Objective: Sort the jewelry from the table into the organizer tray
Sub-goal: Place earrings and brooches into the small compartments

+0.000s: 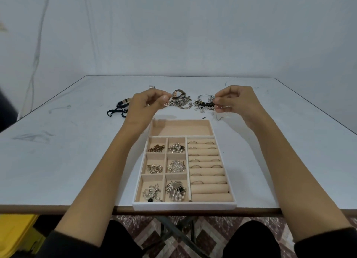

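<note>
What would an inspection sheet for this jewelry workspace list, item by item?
Surface: white table, scuffed with dark marks.
Job's things: organizer tray at near edge, brooches and rings inside, long far compartment bare; watch and black straps beyond it.
Clutter: nothing seen.
Grippers: left hand pinches a chain; right hand pinches a bead bracelet.
Cables: nothing seen.
Surroundings: white backdrop, yellow object, patterned floor.

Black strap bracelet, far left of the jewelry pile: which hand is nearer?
Left. The left hand is just right of the black strap bracelet, pinching a chain; the right hand is far to its right, pinching a beaded strand.
</note>
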